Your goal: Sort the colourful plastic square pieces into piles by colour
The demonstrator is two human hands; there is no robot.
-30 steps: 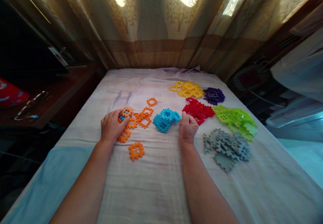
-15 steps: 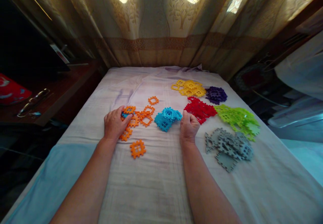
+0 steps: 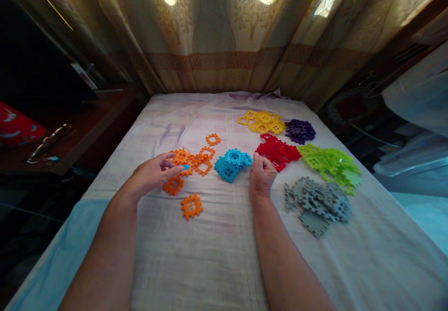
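My left hand reaches over a scatter of orange interlocking tiles with toothed edges, thumb and forefinger apart. At the thumb tip shows a small blue piece; most of it is hidden, and I cannot tell whether the hand touches it. A single orange tile lies closer to me. My right hand rests on the sheet as a fist, its inside hidden. It sits against the right edge of a blue tile pile, with a red tile pile just beyond.
On the sheet-covered bed, more piles lie to the right: yellow, purple, lime green and grey. A curtain hangs behind. A dark wooden desk stands left; light blue cloth covers the near left.
My left hand has drawn back a little to the left and its wrist has turned. Blue that showed among the orange tiles now appears at its thumb tip. My right fist stays put.
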